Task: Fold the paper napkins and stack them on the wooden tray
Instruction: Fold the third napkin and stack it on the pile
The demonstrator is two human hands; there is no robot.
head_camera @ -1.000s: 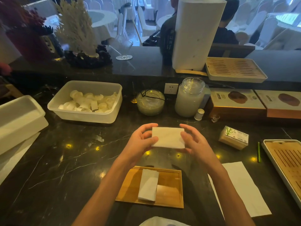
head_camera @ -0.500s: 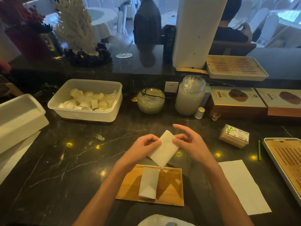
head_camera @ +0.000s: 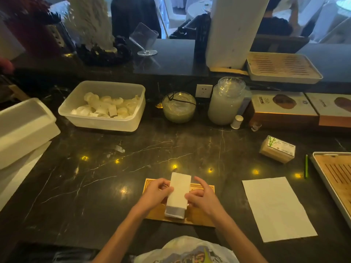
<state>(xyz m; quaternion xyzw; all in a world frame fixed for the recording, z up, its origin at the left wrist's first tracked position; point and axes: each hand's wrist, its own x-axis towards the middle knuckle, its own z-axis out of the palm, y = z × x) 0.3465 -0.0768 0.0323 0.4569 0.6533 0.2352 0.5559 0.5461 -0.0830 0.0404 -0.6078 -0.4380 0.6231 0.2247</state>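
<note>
A small wooden tray [head_camera: 209,188] lies on the dark marble counter close to me. Over it I hold a folded white napkin [head_camera: 179,188], long side pointing away from me. My left hand [head_camera: 155,194] pinches its left edge and my right hand [head_camera: 202,201] its right edge. Beneath it, at the near end, the edge of another folded napkin [head_camera: 174,213] shows on the tray. An unfolded white napkin [head_camera: 275,207] lies flat on the counter to the right.
A plastic tub [head_camera: 102,122] of white items stands back left, a white bin [head_camera: 24,128] far left. A glass bowl [head_camera: 179,107], a jar [head_camera: 226,103], boxes [head_camera: 283,111], a small packet [head_camera: 278,149], a green pen [head_camera: 306,166] and a slatted tray [head_camera: 336,177] fill the right.
Both hands brought the folded napkin down and toward me, turning it from crosswise to lengthwise, from above the counter to just over the napkin on the tray.
</note>
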